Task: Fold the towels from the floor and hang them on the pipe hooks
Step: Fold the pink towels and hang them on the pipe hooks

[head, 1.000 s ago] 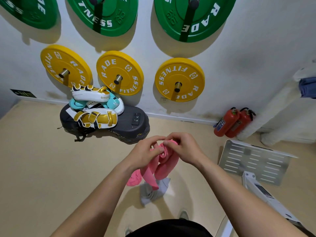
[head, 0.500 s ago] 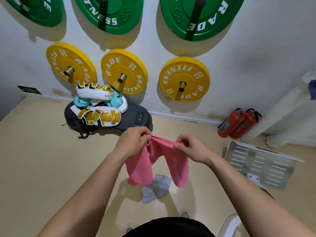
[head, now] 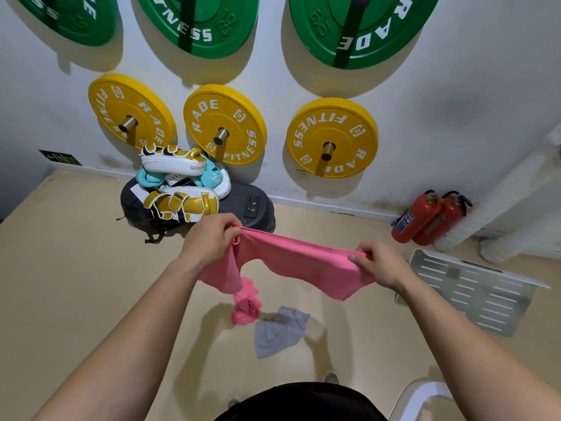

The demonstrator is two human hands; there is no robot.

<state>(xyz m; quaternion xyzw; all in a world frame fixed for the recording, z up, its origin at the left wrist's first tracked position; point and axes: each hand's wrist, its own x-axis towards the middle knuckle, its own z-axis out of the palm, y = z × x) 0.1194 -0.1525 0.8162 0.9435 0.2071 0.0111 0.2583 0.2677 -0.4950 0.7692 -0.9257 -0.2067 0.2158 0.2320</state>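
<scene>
A pink towel point(head: 291, 259) is stretched out in the air between my two hands. My left hand point(head: 209, 238) pinches its left top corner. My right hand point(head: 379, 262) pinches the right end of the top edge. The cloth sags in the middle, and a bunched part hangs down below my left hand. On the beige floor beneath it lies a crumpled grey towel point(head: 279, 332). A white lagged pipe point(head: 498, 202) runs down the wall at the right; no hooks show in this frame.
Yellow and green weight plates point(head: 332, 138) hang on the white wall. A black step platform point(head: 243, 208) carries boxing pads point(head: 179, 183). Two red fire extinguishers point(head: 425, 217) stand at the wall. A slotted metal plate point(head: 467, 293) lies on the floor at right.
My hands have moved apart, drawing the bunched pink towel out into a wide span. The view has shifted slightly closer to the wall.
</scene>
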